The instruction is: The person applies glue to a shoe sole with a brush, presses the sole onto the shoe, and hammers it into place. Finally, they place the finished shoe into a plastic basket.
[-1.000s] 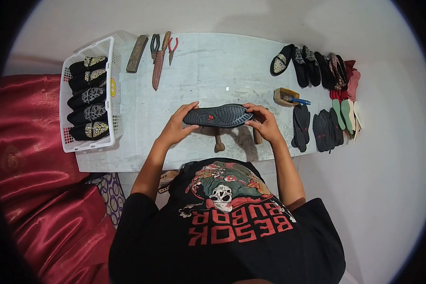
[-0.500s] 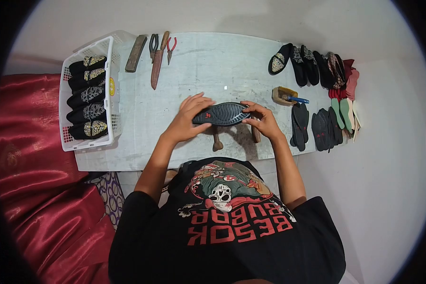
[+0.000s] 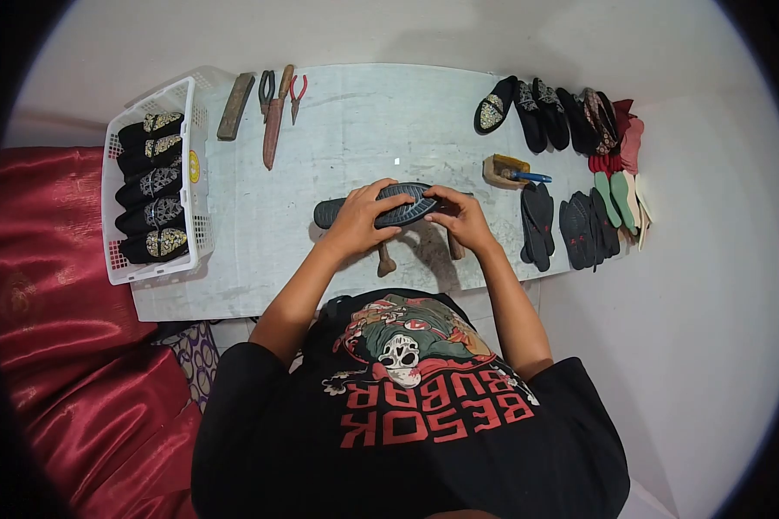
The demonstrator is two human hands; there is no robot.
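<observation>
A black shoe sole (image 3: 329, 214) with a ridged tread is held level above the table, tread side up. My left hand (image 3: 359, 221) is closed over its middle, fingers across the tread and thumb at the near edge. At the sole's right end, my right hand (image 3: 465, 221) pinches the rim between thumb and fingers. Whether a shoe upper is attached underneath cannot be seen. Below the sole, a worn foot-shaped metal or wooden piece (image 3: 385, 261) and a brown block-like piece (image 3: 455, 249) show partly; the rest of them is hidden.
At left stands a white basket (image 3: 201, 208) of black decorated shoes. Behind lie a wooden block (image 3: 235, 105), pliers (image 3: 267, 91), a knife (image 3: 273, 134) and red-handled pliers (image 3: 296, 99). To the right are shoes (image 3: 492, 112), a glue container (image 3: 498, 171), black soles (image 3: 537, 227) and green insoles (image 3: 606, 195).
My left hand has shifted from the sole's left end onto its middle, so the left end now sticks out. My right hand still pinches the right end. The whole view has moved slightly.
</observation>
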